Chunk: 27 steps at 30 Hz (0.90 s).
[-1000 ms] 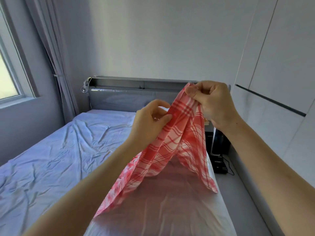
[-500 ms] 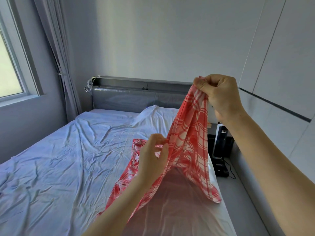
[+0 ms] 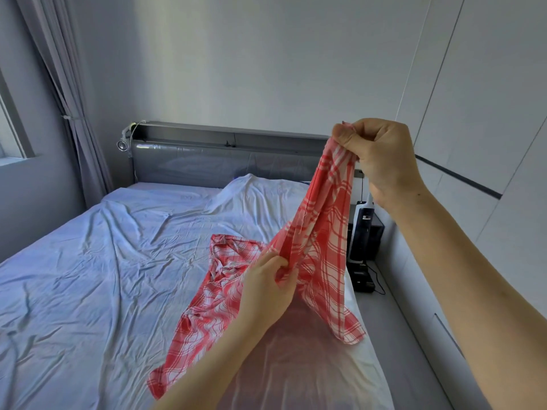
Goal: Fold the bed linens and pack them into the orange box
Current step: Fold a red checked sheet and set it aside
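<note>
With right hand (image 3: 381, 164), pinched plaid linen (image 3: 322, 232) high above the bed (image 3: 103, 276); with left hand (image 3: 266, 291), gripped its edge lower. Seemed pre-fold straightening; called next for another corner

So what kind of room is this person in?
Most likely a bedroom: a bed with a wrinkled pale blue sheet, a grey padded headboard, and a curtain by the window.

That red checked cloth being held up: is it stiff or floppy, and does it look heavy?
Probably floppy: the red checked cloth sags between the right hand and left hand, its tail crumpled on the bed. Likely light: a pinch of the fingers holds it up.
</note>
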Motion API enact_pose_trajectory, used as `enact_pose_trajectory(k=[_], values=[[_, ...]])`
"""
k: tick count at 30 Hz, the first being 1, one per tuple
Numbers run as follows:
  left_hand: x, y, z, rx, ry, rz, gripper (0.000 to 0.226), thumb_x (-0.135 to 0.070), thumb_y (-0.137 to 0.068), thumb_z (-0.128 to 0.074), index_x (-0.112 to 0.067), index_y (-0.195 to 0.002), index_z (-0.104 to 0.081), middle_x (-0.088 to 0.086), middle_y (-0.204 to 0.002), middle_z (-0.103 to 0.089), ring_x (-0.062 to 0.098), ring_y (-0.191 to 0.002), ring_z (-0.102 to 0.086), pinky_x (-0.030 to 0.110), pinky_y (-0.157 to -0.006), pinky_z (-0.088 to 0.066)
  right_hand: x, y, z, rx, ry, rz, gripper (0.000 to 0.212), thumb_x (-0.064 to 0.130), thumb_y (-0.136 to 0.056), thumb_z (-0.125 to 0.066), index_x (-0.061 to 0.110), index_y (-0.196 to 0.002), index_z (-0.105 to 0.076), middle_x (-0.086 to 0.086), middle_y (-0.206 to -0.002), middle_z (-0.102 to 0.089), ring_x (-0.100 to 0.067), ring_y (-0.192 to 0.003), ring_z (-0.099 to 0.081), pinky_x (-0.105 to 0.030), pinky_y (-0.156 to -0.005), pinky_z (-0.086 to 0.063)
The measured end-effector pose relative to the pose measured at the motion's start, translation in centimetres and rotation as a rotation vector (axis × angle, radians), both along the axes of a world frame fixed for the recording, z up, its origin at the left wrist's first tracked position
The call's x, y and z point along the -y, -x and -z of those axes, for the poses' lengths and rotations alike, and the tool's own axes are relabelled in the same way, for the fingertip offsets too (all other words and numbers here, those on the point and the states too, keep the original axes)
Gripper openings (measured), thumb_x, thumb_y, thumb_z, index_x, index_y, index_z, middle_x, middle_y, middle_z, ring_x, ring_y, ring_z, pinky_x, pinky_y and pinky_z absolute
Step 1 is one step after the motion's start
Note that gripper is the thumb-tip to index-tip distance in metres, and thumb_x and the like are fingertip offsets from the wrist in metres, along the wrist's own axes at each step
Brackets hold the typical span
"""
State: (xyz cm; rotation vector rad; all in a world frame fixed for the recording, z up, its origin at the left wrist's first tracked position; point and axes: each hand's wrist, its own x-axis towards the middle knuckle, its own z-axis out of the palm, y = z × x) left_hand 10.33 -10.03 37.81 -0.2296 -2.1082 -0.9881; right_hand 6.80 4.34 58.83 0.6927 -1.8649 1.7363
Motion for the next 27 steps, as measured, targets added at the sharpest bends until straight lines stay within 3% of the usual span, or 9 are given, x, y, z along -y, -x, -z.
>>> enact_pose_trajectory(k=[5, 8, 13, 17, 19, 21, 24, 25, 27], values=[[0.2, -0.3, 1.5, 0.082, 0.017, -0.141, 0.028, -0.001, -0.075, -0.075, -0.011, -0.063, -0.051, -0.011, -0.058, -0.049, 0.002, -0.046, -0.036, 0.008, -0.044, -0.025, -1.2, 0.3, -0.1, -0.001, -0.007, 0.042, 0.017, 0.016, -0.083, -0.07, 0.01, -0.068, -0.068, 0.009, -0.053, -0.062, -0.005, -0.054, -0.057, -0.016, -0.059, -0.047], [1.0, -0.8, 0.4, 0.17, -0.032, -0.091, 0.039, -0.004, -0.084, -0.065, -0.023, -0.065, -0.038, -0.015, -0.055, -0.041, 0.001, -0.047, -0.037, 0.015, -0.048, -0.032, -2.8, 0.6, 0.0, 0.024, 0.023, 0.081, 0.017, 0.014, -0.084, -0.069, 0.01, -0.068, -0.066, 0.012, -0.05, -0.061, -0.002, -0.052, -0.056, -0.015, -0.058, -0.046], [3.3, -3.0, -3.9, 0.338, -0.052, 0.177, 0.033, -0.004, -0.091, -0.055, -0.022, -0.071, -0.036, 0.012, -0.059, -0.059, 0.028, -0.051, -0.056, 0.039, -0.052, -0.045, -7.4, 1.1, 0.8, 0.103, 0.139, 0.088, 0.021, 0.036, -0.068, -0.077, 0.018, -0.059, -0.068, 0.01, -0.055, -0.06, -0.005, -0.055, -0.056, -0.02, -0.059, -0.048], [4.3, -3.8, -7.1, 0.366, -0.065, 0.283, 0.023, -0.003, -0.092, -0.054, -0.017, -0.083, -0.038, 0.019, -0.06, -0.056, 0.017, -0.044, -0.044, 0.025, -0.046, -0.035, -10.7, 1.7, 4.2, 0.204, 0.131, 0.137, 0.029, 0.051, -0.047, -0.073, 0.024, -0.058, -0.072, 0.011, -0.053, -0.062, -0.003, -0.052, -0.056, -0.018, -0.056, -0.05], [4.2, -3.6, -7.8, 0.431, -0.026, 0.34, 0.023, -0.005, -0.093, -0.054, -0.019, -0.087, -0.037, 0.022, -0.062, -0.058, 0.014, -0.045, -0.041, 0.019, -0.044, -0.033, -12.6, 2.7, 7.4, 0.327, 0.018, 0.264, 0.045, 0.056, -0.045, -0.076, 0.014, -0.062, -0.071, 0.007, -0.055, -0.062, -0.009, -0.057, -0.057, -0.023, -0.059, -0.05], [3.7, -3.3, -8.0, 0.504, 0.048, 0.399, 0.025, -0.007, -0.093, -0.055, -0.023, -0.088, -0.035, 0.021, -0.062, -0.057, 0.016, -0.047, -0.041, 0.021, -0.046, -0.033, -13.9, 4.0, 10.6, 0.424, -0.319, 0.438, 0.059, 0.055, -0.06, -0.077, -0.001, -0.065, -0.062, -0.005, -0.057, -0.055, -0.018, -0.061, -0.052, -0.027, -0.061, -0.04], [2.5, -2.8, -7.6, 0.565, 0.166, 0.436, 0.029, -0.008, -0.092, -0.057, -0.025, -0.086, -0.034, 0.021, -0.06, -0.052, 0.011, -0.045, -0.036, 0.018, -0.046, -0.033, -12.2, 2.7, 13.3, 0.359, -0.885, 0.736, 0.023, 0.029, -0.084, -0.067, 0.006, -0.08, -0.063, -0.008, -0.081, -0.066, -0.029, -0.079, -0.059, -0.032, -0.07, -0.041], [2.1, -2.6, -7.4, 0.581, 0.186, 0.444, 0.031, -0.009, -0.092, -0.058, -0.026, -0.085, -0.033, 0.025, -0.063, -0.054, 0.012, -0.046, -0.036, 0.017, -0.047, -0.033, -10.8, 1.5, 13.6, 0.282, -0.915, 0.682, 0.023, 0.028, -0.085, -0.068, 0.01, -0.098, -0.066, -0.007, -0.097, -0.068, -0.028, -0.091, -0.061, -0.033, -0.078, -0.043], [1.4, -2.4, -6.9, 0.615, 0.223, 0.478, 0.033, -0.01, -0.091, -0.059, -0.027, -0.084, -0.032, 0.024, -0.068, -0.061, 0.014, -0.048, -0.041, 0.017, -0.048, -0.034, -7.3, -1.7, 13.2, 0.243, -0.853, 0.277, 0.055, 0.045, -0.078, -0.07, 0.021, -0.126, -0.057, 0.007, -0.115, -0.062, -0.012, -0.108, -0.056, -0.028, -0.091, -0.04]])
